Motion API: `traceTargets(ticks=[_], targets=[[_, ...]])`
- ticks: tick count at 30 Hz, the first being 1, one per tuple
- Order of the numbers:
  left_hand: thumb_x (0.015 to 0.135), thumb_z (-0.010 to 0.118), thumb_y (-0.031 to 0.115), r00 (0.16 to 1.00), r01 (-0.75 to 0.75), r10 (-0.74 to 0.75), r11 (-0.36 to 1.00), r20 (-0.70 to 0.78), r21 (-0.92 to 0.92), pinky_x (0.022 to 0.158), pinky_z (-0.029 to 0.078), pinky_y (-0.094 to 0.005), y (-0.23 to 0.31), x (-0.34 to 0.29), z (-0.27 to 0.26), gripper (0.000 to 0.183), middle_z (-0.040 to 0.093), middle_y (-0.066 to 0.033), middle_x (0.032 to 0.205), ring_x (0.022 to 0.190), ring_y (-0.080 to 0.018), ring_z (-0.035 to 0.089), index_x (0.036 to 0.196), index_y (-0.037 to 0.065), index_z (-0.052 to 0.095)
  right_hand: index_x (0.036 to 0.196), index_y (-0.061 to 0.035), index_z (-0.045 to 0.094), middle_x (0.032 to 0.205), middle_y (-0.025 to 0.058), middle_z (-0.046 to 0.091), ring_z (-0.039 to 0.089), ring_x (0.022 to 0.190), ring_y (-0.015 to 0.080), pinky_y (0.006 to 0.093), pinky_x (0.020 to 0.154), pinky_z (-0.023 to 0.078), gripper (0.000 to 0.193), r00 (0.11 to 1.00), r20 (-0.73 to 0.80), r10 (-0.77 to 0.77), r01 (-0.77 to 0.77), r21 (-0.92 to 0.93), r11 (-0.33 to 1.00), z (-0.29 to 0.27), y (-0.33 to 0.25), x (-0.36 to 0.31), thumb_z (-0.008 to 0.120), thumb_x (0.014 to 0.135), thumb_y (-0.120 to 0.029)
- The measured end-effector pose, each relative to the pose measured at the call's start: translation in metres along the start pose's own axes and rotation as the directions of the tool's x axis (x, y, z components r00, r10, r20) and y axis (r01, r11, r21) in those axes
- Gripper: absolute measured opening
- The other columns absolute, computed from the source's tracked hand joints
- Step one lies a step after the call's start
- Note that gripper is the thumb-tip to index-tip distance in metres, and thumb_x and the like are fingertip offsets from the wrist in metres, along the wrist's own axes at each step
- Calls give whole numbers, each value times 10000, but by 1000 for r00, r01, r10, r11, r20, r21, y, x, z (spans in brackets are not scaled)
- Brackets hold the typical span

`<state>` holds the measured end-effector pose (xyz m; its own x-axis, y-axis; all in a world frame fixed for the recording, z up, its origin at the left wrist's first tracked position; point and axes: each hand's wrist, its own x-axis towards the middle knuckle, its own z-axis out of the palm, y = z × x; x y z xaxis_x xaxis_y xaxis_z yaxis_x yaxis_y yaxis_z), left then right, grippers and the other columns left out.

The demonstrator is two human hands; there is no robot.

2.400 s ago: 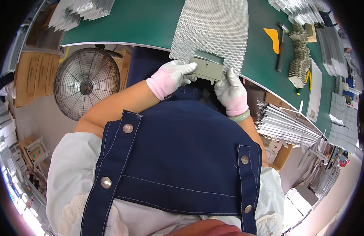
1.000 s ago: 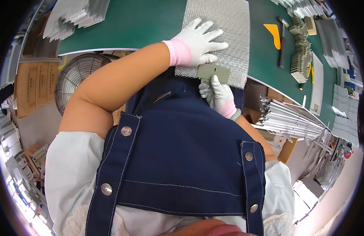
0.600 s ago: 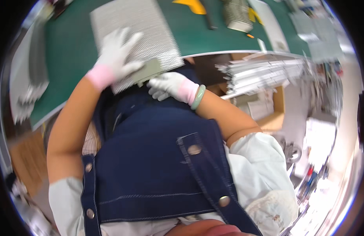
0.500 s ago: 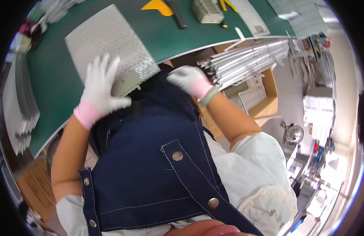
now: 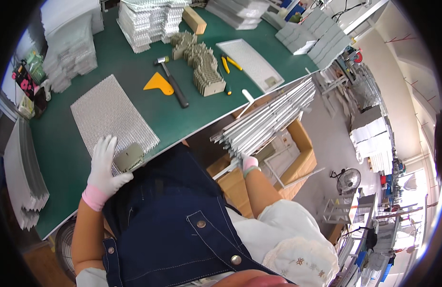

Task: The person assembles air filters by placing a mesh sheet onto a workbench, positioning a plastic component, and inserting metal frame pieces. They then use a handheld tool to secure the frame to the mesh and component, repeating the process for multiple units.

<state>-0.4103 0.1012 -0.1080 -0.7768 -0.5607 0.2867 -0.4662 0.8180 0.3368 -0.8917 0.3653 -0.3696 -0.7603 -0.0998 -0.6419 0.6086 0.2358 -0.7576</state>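
A silvery mesh sheet (image 5: pixel 111 105) lies flat on the green tabletop, its near corner by the table's front edge. My left hand (image 5: pixel 101 167), in a white glove with a pink cuff, rests on that corner with fingers stretched out and thumb apart. Beside the thumb, a small grey-green plate (image 5: pixel 129 158) with a toothed edge sits on the mesh. Right of the table, my gloved right hand (image 5: pixel 248 161) reaches to the near ends of a bundle of long silvery metal strips (image 5: pixel 273 117). Its fingers are mostly hidden among the strips, so a grip cannot be made out.
A black-handled hammer (image 5: pixel 172 86), a yellow scraper (image 5: pixel 158 84), a row of grey-green plates (image 5: pixel 206 71) and yellow-handled pliers (image 5: pixel 226 63) lie farther back. A framed mesh panel (image 5: pixel 252 64) is at the right. Below the strips stands a cardboard box (image 5: pixel 297 162). Mesh stacks (image 5: pixel 151 21) line the back.
My right hand has gone from in front of my apron to the strips at the right. My left hand stays at the mesh corner. The view has shifted, showing more of the table's back.
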Motion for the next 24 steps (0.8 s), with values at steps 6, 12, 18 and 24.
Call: traceTargets(ticks=[6, 12, 18, 24], targets=[[849, 635, 578, 991, 28, -37, 997, -125, -74, 1155, 257, -522, 16, -6, 1, 864, 428, -262, 1445, 1377, -452, 355, 1414, -39, 421, 771, -27, 680, 696, 137, 673, 672, 676, 314, 426, 615, 530, 191, 989, 144, -45, 91, -329, 940, -33, -65, 3, 640, 849, -197], [874, 658, 415, 991, -132, 122, 973, -60, -189, 1155, 273, -506, 39, 2, -14, 679, 529, -233, 1353, 1334, -427, 429, 1354, -35, 489, 868, -100, 580, 783, 30, 559, 458, 568, 144, 276, 460, 400, 120, 906, 407, -113, -96, 459, 883, -10, -157, -105, 590, 941, -195], [800, 681, 266, 938, -346, 341, 903, -64, -255, 953, 400, -477, 70, 19, -18, 525, 595, -190, 1143, 1063, -393, 529, 1205, -39, 544, 951, -92, 619, 912, 51, 664, 584, 726, 184, 337, 675, 487, 157, 759, 648, -68, 10, 93, 996, 21, -143, -133, 630, 936, -247], [794, 695, 230, 930, -357, 366, 889, -25, -288, 968, 405, -478, 70, 12, -19, 515, 602, -196, 1146, 1088, -386, 539, 1200, -47, 542, 1023, -27, 611, 1003, 131, 667, 628, 861, 268, 385, 753, 504, 187, 614, 755, 232, -473, 117, 873, -3, -102, -84, 537, 944, -180]])
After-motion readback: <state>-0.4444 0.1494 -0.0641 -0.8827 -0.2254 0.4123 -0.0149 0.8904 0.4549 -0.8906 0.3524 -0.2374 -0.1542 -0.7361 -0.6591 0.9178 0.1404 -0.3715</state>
